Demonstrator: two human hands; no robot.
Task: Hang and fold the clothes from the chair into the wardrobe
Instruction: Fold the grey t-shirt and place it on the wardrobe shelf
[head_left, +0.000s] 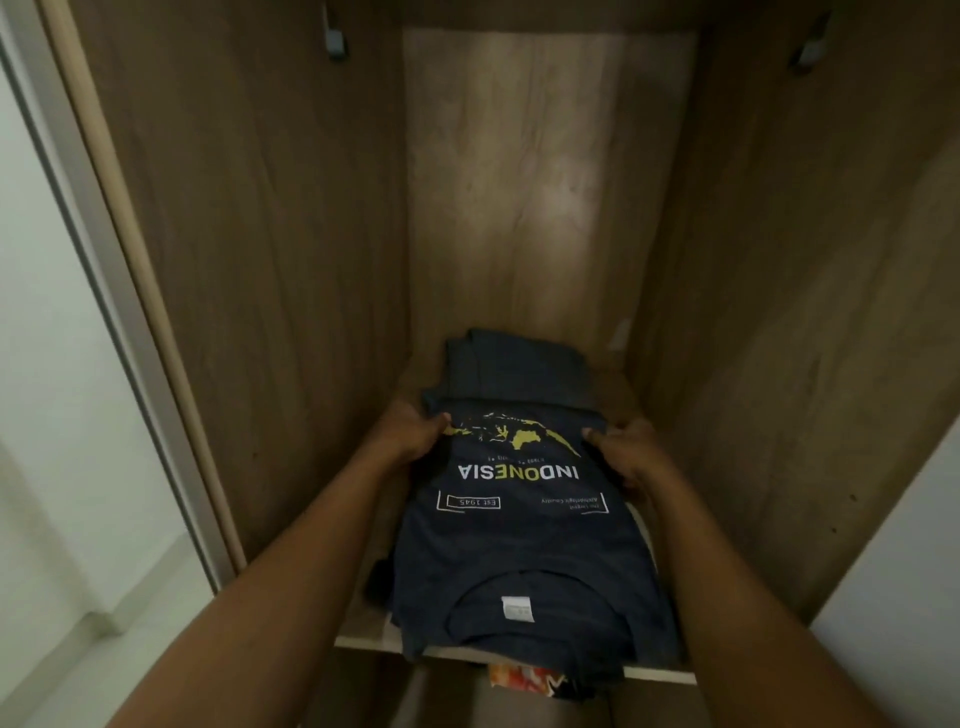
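A folded dark navy T-shirt (524, 540) with a yellow map print and the word INDONESIA lies on the wardrobe shelf (363, 631), its collar and white label toward me. My left hand (415, 434) grips its far left edge, thumb on top. My right hand (623, 454) grips the far right edge the same way. Behind it on the shelf lies another folded dark grey garment (514, 366), partly covered by the shirt.
The wooden wardrobe side walls (260, 260) close in on both sides, and the back panel (545, 182) is lit. An orange and red patterned cloth (524, 678) shows below the shelf's front edge. A white wall and floor (67, 467) lie to the left.
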